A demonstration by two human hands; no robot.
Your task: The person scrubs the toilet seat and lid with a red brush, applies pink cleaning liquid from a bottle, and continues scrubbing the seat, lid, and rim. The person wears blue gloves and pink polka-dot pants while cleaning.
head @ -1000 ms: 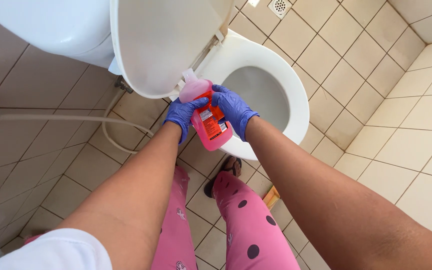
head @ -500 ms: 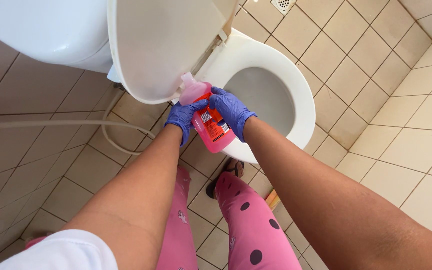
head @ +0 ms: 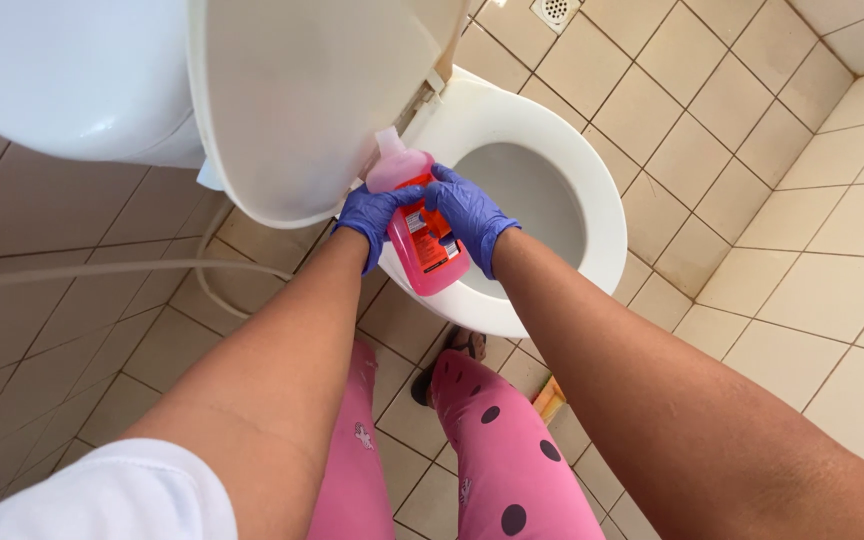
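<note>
Both hands wear blue-purple gloves and grip a pink plastic bottle (head: 420, 230) of red liquid with a label. My left hand (head: 375, 218) holds its left side below the neck. My right hand (head: 466, 213) wraps its right side. The bottle's pale cap end points up toward the raised toilet lid (head: 292, 100). It hangs over the near rim of the white toilet seat (head: 592, 190), beside the open bowl (head: 527, 195).
A white cistern (head: 62, 75) stands at the upper left. A thin hose (head: 132, 268) runs along the tiled wall and floor on the left. A floor drain (head: 557, 10) lies at the top. My legs in pink spotted trousers (head: 502, 450) and a sandalled foot (head: 457, 345) stand below.
The bottle and both hands have shifted slightly up and right toward the bowl. The view has moved a little, so the toilet sits lower and the lid larger in frame.
</note>
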